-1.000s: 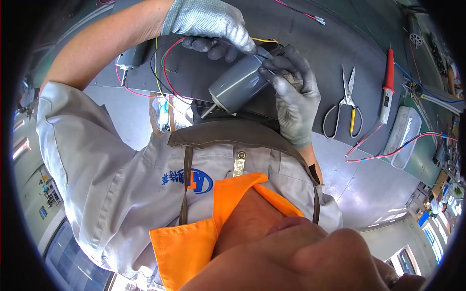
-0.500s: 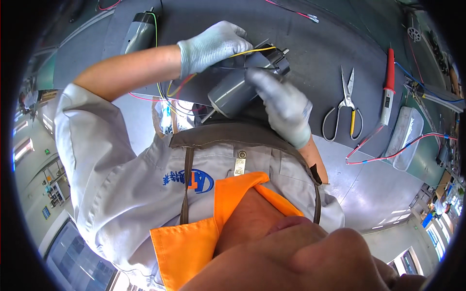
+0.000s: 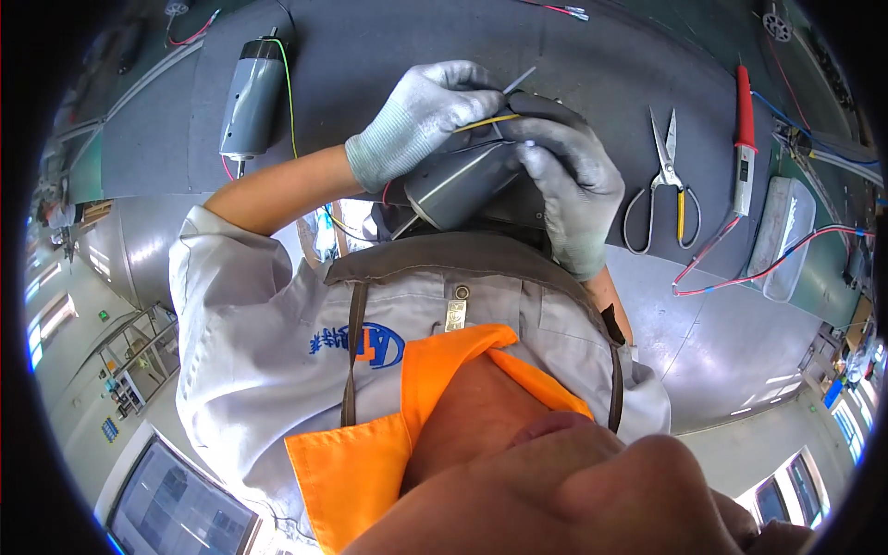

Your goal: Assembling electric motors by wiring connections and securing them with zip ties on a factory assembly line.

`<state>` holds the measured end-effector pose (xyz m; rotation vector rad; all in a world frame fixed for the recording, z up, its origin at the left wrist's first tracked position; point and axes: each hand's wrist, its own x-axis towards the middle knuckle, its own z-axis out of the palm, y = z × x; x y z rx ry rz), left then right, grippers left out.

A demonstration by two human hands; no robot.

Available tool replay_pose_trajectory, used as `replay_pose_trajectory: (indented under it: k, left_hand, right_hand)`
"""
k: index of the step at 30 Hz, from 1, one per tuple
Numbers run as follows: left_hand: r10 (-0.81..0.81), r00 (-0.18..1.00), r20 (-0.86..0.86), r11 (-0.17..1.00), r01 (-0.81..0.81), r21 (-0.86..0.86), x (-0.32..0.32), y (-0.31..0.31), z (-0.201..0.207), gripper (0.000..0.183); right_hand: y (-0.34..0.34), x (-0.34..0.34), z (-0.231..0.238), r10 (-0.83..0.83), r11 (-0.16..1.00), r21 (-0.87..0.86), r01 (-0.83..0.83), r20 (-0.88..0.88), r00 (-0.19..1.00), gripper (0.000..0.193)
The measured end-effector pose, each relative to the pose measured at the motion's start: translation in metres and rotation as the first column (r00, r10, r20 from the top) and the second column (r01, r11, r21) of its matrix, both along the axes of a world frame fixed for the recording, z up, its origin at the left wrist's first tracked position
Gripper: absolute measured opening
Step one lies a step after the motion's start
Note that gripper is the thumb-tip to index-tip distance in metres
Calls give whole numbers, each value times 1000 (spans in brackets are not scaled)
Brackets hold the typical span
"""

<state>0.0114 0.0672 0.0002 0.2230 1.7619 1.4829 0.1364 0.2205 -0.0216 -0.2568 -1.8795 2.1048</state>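
A grey cylindrical motor lies tilted at the table's near edge, its shaft pointing down-left. Over its far end both my gloved hands meet. The fingers of my left hand are closed in a pinch on a thin pale strip that looks like a cable tie. A yellow wire and a black wire run between the hands. My right hand is bent round the motor's end, thumb and fingers pinched where these wires arrive; what they grip is hidden. The motor's dark end cap is mostly covered.
Another grey motor with a green wire stands at the left. To the right lie scissors with one yellow-wrapped handle, a red-handled tool on a cable, and a clear tray. Wires with terminals lie at the far edge.
My right hand, blurred before, has moved up and right over the motor's far end. The pale strip now sticks out above my left fingers. The left motor shows more fully as the view shifted.
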Motion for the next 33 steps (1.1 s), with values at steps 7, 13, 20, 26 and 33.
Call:
replay_pose_trajectory:
  k: [7, 13, 20, 26, 33]
  left_hand:
    - [-55, 980, -191, 998, 52, -18, 8, 7, -6, 23]
    - [-114, 945, -306, 993, 95, -77, 7, 9, -7, 20]
    - [-171, 887, -430, 985, 170, -42, 6, 12, -11, 17]
    - [-174, 861, -478, 976, 217, 36, 8, 28, -10, 17]
    - [-151, 652, -743, 967, 254, 26, 15, 40, -13, 17]
  right_hand:
    - [7, -9, 10, -205, 965, -154, 213, 70, 976, 19]
    - [18, -11, 7, -170, 961, -206, 186, 93, 981, 38]
    - [26, -15, 16, -75, 984, -151, 96, 141, 987, 47]
    - [56, -24, 25, 206, 975, -143, -168, 315, 927, 49]
    - [45, -7, 4, -167, 917, 378, 130, 66, 984, 28]
